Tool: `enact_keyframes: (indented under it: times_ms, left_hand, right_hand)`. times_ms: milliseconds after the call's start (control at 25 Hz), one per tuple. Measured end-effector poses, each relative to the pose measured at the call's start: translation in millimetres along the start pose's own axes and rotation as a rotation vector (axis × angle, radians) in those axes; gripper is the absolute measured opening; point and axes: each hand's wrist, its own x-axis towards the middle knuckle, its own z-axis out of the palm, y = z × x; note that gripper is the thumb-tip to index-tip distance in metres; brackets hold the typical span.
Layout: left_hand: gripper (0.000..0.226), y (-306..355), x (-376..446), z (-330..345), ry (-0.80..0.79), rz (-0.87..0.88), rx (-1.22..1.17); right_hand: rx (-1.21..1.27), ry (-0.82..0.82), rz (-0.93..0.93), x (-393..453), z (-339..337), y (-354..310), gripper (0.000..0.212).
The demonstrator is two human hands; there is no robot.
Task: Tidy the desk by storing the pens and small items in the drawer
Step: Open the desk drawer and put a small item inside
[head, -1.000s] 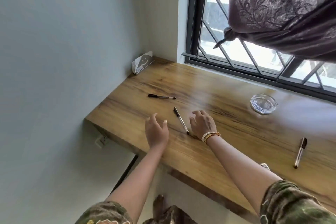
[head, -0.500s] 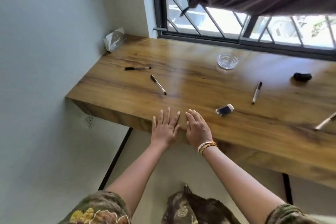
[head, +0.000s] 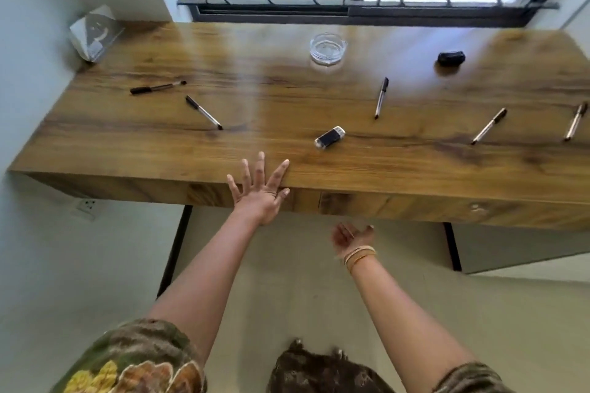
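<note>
Left hand [head: 258, 193] spread flat on desk [head: 287, 112] edge | right hand [head: 351, 236] palm-up, loose, below drawer front [head: 399, 206] | 5 pens, e.g. [head: 381, 98]: likely light, stiff, rollable; pinch mid-barrel

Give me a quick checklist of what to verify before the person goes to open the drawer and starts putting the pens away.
1. Both hands free: ok. The left hand rests with spread fingers on the desk front edge; the right hand is below the edge, palm up, holding nothing.
2. Drawer located: cannot tell. Seams show in the front panel, but no handle is visible.
3. Drawer open: not ok. The front looks closed.
4. Pens in view: ok. Five lie apart on the top, the nearest to the left hand being the left pen.
5. Small items found: ok. The small black and clear item and the black object are on the top.
</note>
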Motion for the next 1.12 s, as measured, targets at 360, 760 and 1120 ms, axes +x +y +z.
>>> enact_keyframes:
  times_ms: [360,760,1120]
  left_hand:
    - [0.055,0,2,3,0.05,-0.049,-0.015]
    - [0.069,30,-17,1,-0.021,-0.155,-0.013]
    - [0.064,85,-102,51,0.321,0.179,-0.105]
  right_hand:
    - [0.385,-0.069,0.069,40,0,-72,0.077]
    - [0.349,-0.059,0.082,15,-75,-37,0.083]
    - [0.089,0.009,0.108,-53,-142,-11,0.063]
